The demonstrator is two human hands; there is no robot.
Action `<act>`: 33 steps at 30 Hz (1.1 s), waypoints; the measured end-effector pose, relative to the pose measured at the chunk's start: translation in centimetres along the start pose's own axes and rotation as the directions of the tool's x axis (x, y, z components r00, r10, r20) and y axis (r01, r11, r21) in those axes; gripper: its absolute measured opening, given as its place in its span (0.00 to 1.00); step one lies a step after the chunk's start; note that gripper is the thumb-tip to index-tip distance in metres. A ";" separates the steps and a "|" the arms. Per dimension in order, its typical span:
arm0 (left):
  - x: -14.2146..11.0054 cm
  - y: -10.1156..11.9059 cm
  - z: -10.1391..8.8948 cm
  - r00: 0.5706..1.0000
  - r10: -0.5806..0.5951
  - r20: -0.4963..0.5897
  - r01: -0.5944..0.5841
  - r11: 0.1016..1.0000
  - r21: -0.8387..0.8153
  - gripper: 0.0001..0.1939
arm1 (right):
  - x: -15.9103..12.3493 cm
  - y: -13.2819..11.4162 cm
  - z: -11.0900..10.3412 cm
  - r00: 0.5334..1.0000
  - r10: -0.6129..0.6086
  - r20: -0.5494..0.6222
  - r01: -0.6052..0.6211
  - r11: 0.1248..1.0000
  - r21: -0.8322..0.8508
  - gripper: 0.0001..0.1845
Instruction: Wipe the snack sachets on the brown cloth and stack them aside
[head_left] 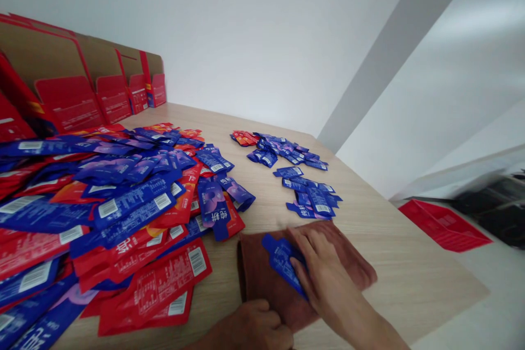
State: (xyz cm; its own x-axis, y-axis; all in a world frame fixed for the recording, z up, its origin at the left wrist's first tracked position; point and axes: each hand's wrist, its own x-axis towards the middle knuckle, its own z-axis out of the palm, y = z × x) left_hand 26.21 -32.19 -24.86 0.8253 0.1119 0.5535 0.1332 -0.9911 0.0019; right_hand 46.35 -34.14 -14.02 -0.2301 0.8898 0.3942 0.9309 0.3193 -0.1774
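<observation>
A folded brown cloth [262, 279] lies on the table near its front edge. On top of it is a blue sachet [283, 262] with white print, its notched end pointing to the upper left. My right hand [324, 273] grips the sachet's right side, thumb and fingers over it, hiding part of it. Down at the bottom edge, my left hand [258, 325] has curled fingers at the cloth's near left corner and seems to pinch it. Just beyond the cloth sits a small group of blue sachets [315, 197].
A large heap of blue and red sachets [135, 202] covers the table's left side. Open red cartons [110, 98] line the back left. Another pile of blue and red sachets [283, 150] lies farther back. A red crate [443, 224] stands beyond the table's right edge.
</observation>
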 end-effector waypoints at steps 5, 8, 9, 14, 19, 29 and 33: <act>-0.3 0.0 0.8 0.996 0.017 -0.084 -0.013 0.999 0.046 0.26 | -0.4 -1.3 1.7 0.992 -0.101 0.078 0.100 0.995 0.019 0.27; -0.5 0.0 1.0 0.996 0.023 -0.087 -0.018 0.998 0.060 0.26 | -0.6 -1.3 2.0 0.985 -0.137 0.105 0.138 0.990 -0.001 0.22; -0.5 0.0 0.9 0.998 0.028 -0.064 -0.024 0.998 0.059 0.26 | -0.5 -1.1 2.2 0.985 -0.139 0.103 0.141 0.990 -0.011 0.22; -0.6 0.1 0.1 0.999 0.038 0.020 -0.039 0.998 0.042 0.26 | 0.1 1.8 2.7 0.990 -0.116 0.074 0.117 0.993 -0.015 0.23; -0.3 0.1 -0.2 1.000 0.023 0.005 -0.023 0.999 0.040 0.27 | 1.1 5.8 1.9 0.998 -0.050 0.044 0.053 0.995 -0.086 0.23; 0.0 0.1 -0.1 0.999 -0.024 -0.049 0.023 1.000 -0.018 0.23 | 0.4 6.1 -0.7 0.996 0.046 0.083 -0.007 0.905 -0.425 0.17; 0.1 0.3 -0.5 0.999 -0.023 -0.047 0.022 0.999 -0.026 0.22 | 0.8 5.2 -2.6 0.987 0.159 -0.021 -0.160 0.970 -0.186 0.17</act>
State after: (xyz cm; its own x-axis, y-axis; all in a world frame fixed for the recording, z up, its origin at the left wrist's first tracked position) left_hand 26.06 -32.46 -24.36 0.7952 0.1317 0.5918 0.1371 -0.9899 0.0360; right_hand 51.70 -32.64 -12.33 -0.0737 0.9222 0.3797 0.9919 0.1071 -0.0676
